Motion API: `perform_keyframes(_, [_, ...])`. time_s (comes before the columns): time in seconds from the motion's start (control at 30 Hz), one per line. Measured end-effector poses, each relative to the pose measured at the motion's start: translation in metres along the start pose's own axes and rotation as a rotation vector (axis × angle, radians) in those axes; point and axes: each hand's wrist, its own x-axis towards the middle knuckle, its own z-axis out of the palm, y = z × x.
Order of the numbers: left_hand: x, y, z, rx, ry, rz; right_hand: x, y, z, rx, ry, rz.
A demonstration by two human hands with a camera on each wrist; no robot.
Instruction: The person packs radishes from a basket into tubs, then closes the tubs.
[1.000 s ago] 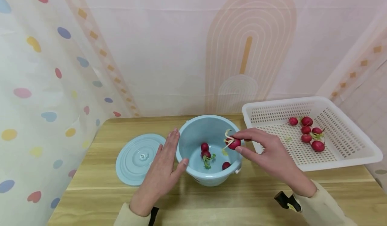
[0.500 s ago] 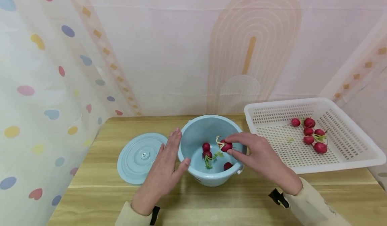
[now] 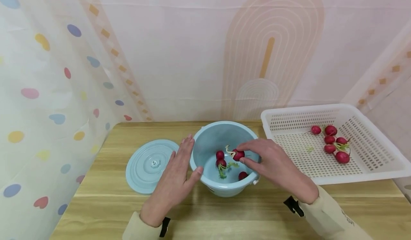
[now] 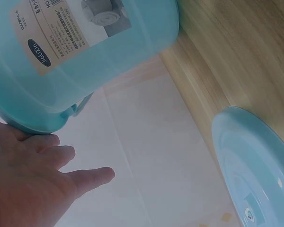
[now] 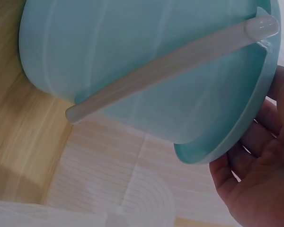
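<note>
A light blue bucket (image 3: 224, 187) stands mid-table with several radishes (image 3: 221, 163) at its bottom, some with green leaf stubs. Over its mouth my right hand (image 3: 273, 163) pinches a radish (image 3: 238, 155) between thumb and fingers, its pale stalks pointing left. In the right wrist view that radish is hidden behind the bucket wall, and the white handle (image 5: 165, 71) hangs down the side. My left hand (image 3: 174, 181) rests with straight fingers against the bucket's left rim. The left wrist view has the hand (image 4: 33, 175) at the rim, below a printed label (image 4: 61, 35).
A round blue lid (image 3: 146, 168) lies on the wooden table (image 3: 106, 197), left of the bucket. At the right, a white perforated basket (image 3: 289, 161) holds several radishes (image 3: 342, 157). A patterned curtain (image 3: 179, 54) hangs behind the table.
My right hand has moved left with the radish, from the bucket's right rim to over its opening. The left hand stays at the rim. The head view has shifted slightly.
</note>
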Motion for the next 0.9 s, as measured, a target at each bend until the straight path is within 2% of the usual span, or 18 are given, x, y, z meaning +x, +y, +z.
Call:
perform_keyframes(0.17, [0.002, 0.001, 0.001, 0.000, -0.003, 0.009, -0.003, 0.003, -0.003, 0.020, 0.006, 0.017])
perform_keyframes(0.37, [0.004, 0.002, 0.003, 0.002, 0.000, 0.007, -0.009, 0.009, -0.008, 0.047, 0.088, -0.025])
perform_keyframes(0.6, [0.002, -0.001, 0.001, 0.006, -0.004, -0.011, -0.022, 0.011, -0.015, 0.043, 0.142, 0.051])
perform_keyframes(0.9, [0.001, -0.002, 0.002, 0.005, -0.007, -0.010, -0.043, 0.019, -0.036, -0.018, 0.179, 0.099])
